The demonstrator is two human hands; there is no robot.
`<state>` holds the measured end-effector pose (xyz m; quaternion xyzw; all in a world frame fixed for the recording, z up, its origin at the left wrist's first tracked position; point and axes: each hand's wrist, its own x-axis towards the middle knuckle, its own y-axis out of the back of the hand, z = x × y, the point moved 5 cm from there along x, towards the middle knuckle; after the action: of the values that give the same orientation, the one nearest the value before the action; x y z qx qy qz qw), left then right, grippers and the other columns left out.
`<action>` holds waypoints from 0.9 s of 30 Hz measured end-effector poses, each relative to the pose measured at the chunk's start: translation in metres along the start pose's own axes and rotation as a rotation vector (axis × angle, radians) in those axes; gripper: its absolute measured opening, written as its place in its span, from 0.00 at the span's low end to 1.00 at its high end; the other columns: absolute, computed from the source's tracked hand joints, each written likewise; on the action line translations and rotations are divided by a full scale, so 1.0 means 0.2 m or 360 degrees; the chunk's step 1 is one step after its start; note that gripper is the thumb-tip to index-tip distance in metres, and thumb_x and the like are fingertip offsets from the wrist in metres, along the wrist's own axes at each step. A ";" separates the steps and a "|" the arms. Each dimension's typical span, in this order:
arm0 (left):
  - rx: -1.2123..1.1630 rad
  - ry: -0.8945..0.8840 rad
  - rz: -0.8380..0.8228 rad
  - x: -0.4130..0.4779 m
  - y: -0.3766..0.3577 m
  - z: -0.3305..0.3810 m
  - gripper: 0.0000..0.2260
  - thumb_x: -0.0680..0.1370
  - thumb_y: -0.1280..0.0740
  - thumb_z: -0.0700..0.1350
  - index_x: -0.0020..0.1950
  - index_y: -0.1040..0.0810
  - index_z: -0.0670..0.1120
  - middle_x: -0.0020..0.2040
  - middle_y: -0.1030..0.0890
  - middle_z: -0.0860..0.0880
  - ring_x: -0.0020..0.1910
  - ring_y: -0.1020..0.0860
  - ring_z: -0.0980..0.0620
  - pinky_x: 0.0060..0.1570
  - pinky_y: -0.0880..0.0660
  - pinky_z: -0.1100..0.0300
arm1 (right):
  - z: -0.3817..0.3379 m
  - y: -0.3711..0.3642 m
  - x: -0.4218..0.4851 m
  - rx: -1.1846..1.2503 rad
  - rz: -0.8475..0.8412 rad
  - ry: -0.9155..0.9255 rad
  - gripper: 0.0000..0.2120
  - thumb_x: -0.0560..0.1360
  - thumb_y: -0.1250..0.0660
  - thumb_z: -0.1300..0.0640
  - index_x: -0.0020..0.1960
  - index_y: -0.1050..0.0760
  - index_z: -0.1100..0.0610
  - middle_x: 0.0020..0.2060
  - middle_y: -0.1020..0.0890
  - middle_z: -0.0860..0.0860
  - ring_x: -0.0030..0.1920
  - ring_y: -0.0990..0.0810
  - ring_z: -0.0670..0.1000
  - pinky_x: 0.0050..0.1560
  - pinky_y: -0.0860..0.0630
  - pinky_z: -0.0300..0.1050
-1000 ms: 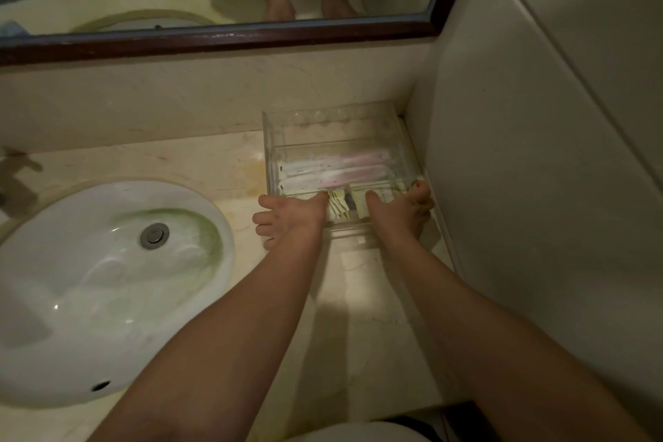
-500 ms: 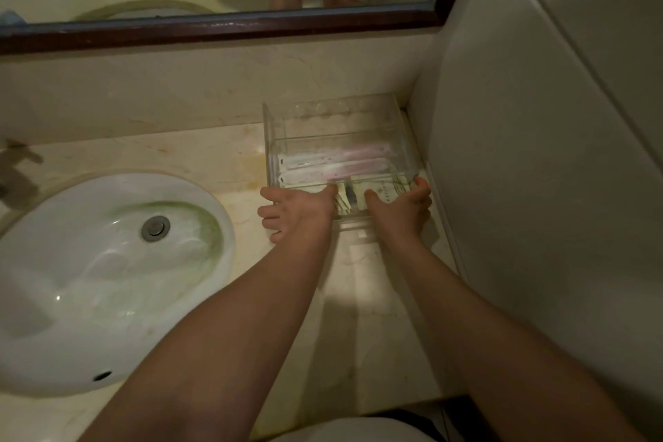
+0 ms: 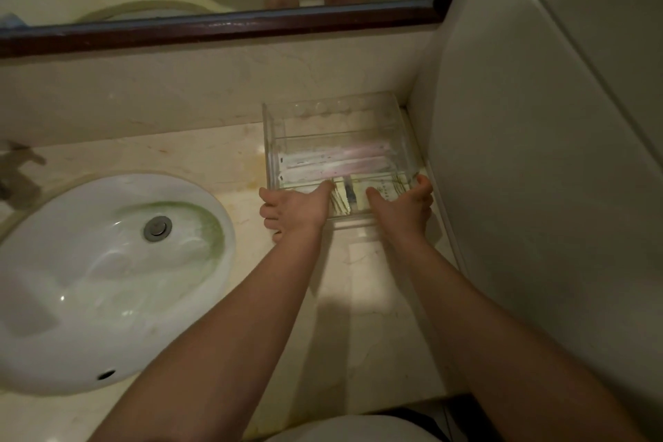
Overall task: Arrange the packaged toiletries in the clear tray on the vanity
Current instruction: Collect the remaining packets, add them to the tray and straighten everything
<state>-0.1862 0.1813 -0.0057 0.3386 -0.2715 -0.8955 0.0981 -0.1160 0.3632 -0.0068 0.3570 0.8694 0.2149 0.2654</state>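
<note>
A clear plastic tray [image 3: 272, 140] stands on the vanity in the back right corner, close to the side wall. Inside it lie long pink-and-white packets [image 3: 337, 163] across the middle and flat pale packets with dark print [image 3: 385, 190] at the front. My left hand [image 3: 292, 210] grips the tray's front left corner, thumb over the rim and fingers outside. My right hand [image 3: 403, 208] grips the front right corner the same way, thumb inside the tray.
A white oval sink [image 3: 107, 280] with a metal drain [image 3: 157, 228] fills the left of the marble counter [image 3: 358, 316]. A dark-framed mirror [image 3: 251, 27] runs along the back wall. The pale side wall [image 3: 538, 190] is right beside the tray.
Both hands and the tray sit slightly farther back toward the wall than a second ago. The grip on the front corners is the same.
</note>
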 end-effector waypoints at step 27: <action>0.0007 -0.0995 -0.0220 0.30 0.07 -0.20 0.47 0.53 0.20 0.67 0.67 0.32 0.54 0.60 0.21 0.51 0.59 0.21 0.48 0.54 0.21 0.46 | 0.15 0.05 0.13 0.0231 -0.0302 0.0254 0.52 0.65 0.23 0.64 0.78 0.50 0.47 0.72 0.33 0.48 0.64 0.24 0.49 0.64 0.25 0.47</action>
<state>-0.2051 0.1303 -0.0562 0.0649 -0.2667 -0.9602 -0.0519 -0.1086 0.3943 -0.0315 0.2733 0.9309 0.1530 0.1880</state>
